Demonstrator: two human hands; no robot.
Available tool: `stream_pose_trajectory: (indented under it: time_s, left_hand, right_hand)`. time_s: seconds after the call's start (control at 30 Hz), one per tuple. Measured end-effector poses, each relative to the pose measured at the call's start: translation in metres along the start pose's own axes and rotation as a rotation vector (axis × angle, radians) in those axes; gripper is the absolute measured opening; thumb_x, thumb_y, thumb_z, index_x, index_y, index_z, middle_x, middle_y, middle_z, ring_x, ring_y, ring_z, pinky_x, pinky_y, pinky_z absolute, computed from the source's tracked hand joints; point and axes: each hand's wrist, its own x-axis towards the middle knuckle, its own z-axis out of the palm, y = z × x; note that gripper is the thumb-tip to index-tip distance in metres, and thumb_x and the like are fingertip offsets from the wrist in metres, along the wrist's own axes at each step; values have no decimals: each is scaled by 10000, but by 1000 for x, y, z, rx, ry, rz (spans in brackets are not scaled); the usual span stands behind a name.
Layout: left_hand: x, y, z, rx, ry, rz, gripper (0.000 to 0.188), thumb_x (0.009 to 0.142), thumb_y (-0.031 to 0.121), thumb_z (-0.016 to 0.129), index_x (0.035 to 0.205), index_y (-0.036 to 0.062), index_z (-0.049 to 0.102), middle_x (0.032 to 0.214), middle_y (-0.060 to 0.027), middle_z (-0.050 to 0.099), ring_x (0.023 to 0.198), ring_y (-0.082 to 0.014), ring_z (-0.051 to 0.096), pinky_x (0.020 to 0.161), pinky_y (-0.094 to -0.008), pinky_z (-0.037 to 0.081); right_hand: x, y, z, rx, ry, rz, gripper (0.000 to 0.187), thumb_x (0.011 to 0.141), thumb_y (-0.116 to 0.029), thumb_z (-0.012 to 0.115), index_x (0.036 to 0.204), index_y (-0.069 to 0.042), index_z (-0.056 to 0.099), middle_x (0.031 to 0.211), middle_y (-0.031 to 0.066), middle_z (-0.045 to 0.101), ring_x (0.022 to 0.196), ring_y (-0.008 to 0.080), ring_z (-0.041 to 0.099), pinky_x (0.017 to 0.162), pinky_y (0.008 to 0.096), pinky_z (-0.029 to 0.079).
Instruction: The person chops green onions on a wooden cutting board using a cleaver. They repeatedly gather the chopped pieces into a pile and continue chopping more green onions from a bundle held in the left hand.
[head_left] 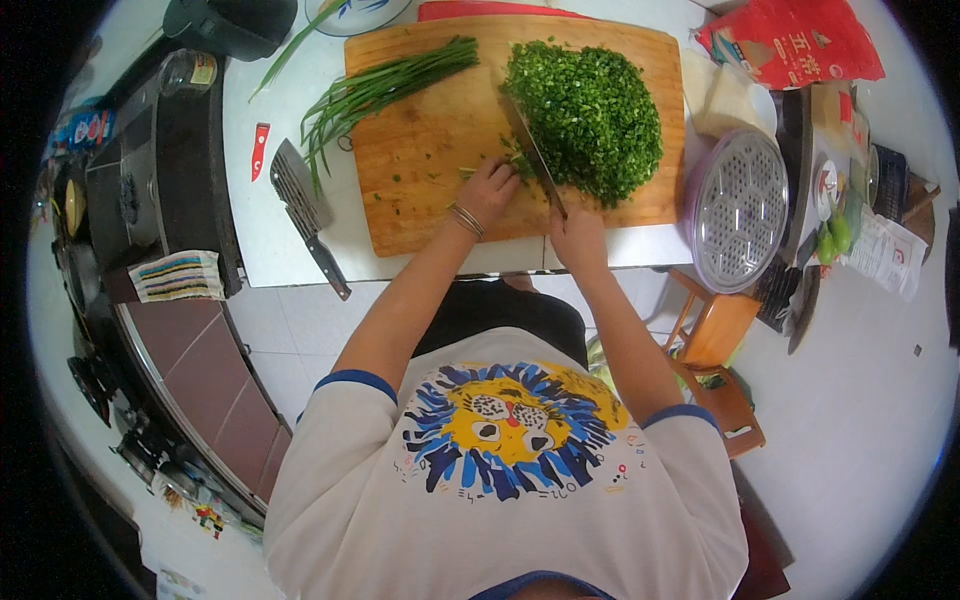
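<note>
A wooden cutting board (pixel 420 150) lies on the white counter. My right hand (pixel 580 240) is closed around the handle of a kitchen knife (pixel 537 160), whose blade points away from me along the left edge of a big heap of chopped green chives (pixel 590 120). Left of the blade, my left hand (pixel 488 195) has its fingers curled down on the board over a few short chive pieces (pixel 515 155); the fingers partly hide what they hold. A bundle of uncut chives (pixel 400 90) rests at the board's far left, its ends hanging over the edge.
A slotted cleaver-like knife (pixel 300 200) and a small red-handled peeler-like tool (pixel 260 150) lie left of the board. To the right stand a lilac basin with a perforated silver lid (pixel 740 210) and a red bag (pixel 795 42). A wooden chair (pixel 715 335) is below.
</note>
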Motion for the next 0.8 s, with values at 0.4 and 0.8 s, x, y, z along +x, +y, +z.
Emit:
stream_pose_trajectory:
  time_s: [0.4,0.8]
  left_hand:
    - [4,0,-5,-101,-80,-6,196,633,38,592,828,32,602,884,-94,545,924,-287,529,790,-349,488]
    - [3,-3,-2,-103,-37,4,191,627,46,587,815,19,606,886,-102,546,901,-286,520,777,-347,486]
  right_hand:
    - [36,6,32,-32,-31,25,240,851,-188,524,796,33,599,688,259,596,668,433,591,612,484,477]
    - [9,-8,7,-83,-64,33,236,834,-181,510,783,18,625,714,257,612,710,416,615,653,487,497]
